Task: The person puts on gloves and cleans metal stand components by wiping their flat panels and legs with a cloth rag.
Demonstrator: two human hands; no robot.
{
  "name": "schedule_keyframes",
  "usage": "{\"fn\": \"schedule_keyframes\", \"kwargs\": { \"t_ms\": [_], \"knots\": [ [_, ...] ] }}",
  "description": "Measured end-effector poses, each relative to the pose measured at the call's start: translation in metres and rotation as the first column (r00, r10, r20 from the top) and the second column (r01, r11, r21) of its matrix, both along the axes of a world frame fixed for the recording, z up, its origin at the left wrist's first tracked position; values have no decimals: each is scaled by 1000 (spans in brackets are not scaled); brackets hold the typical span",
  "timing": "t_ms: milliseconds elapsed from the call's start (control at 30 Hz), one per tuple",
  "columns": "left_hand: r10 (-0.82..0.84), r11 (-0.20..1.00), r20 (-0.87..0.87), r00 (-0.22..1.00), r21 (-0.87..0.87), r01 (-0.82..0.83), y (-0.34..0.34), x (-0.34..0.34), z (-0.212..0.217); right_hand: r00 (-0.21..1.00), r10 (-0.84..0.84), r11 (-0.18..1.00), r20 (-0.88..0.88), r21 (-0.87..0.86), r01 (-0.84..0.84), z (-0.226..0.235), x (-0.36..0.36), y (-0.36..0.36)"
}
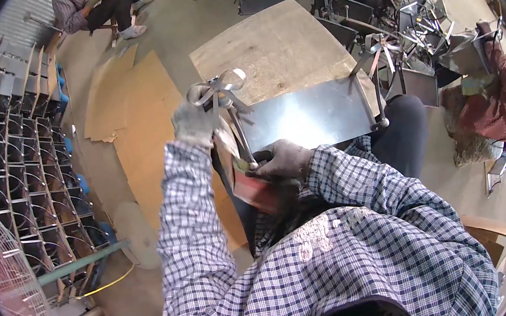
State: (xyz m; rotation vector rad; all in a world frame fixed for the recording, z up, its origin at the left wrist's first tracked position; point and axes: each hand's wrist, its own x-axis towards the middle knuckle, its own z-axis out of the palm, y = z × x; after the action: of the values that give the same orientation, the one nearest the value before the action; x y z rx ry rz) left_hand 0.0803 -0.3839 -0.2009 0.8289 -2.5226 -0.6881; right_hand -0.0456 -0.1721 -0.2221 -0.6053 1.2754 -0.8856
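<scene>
A metal piece lies across my lap, with a flat shiny panel [308, 116] and thin bars at its sides. Curled metal strips [228, 85] form a scroll at its left far corner. My right hand [288, 159], in a dark grey glove, closes around the near end of the left side bar [239, 134]. Against the scroll is my left hand [192, 122], in a pale grey glove; motion smears its fingers. A red and tan piece [258, 192], blurred and partly hidden, sits below the bar next to my right hand.
A wooden board [271, 48] lies beyond the panel, and cardboard [139, 109] covers floor to the left. Stacked metal frames [27, 167] stand far left; more metal pieces [374, 10] pile up at far right. One person [102, 6] crouches at upper left; another's red sleeve [505, 102] shows right.
</scene>
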Motion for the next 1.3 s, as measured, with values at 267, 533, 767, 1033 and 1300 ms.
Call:
{"fn": "schedule_keyframes", "kwargs": {
  "t_ms": [267,533,767,1033,1300],
  "knots": [
    [-2,1000,234,972,23,-4,59,33,0,999,6,999,-54,-42,-8,-6,0,1],
    [92,995,-13,996,44,-91,-1,2,-10,998,33,997,-55,-75,-37,3,-5,0],
    [45,999,228,973,16,-49,73,63,-50,985,-23,938,-170,-345,-37,-3,-1,6],
    [134,958,-13,991,256,-127,-19,-14,27,993,-21,999,-118,-40,16,3,-3,2],
    [138,987,330,934,35,-158,96,58,-42,996,-49,999,-70,-27,47,0,3,4]
  ]
}}
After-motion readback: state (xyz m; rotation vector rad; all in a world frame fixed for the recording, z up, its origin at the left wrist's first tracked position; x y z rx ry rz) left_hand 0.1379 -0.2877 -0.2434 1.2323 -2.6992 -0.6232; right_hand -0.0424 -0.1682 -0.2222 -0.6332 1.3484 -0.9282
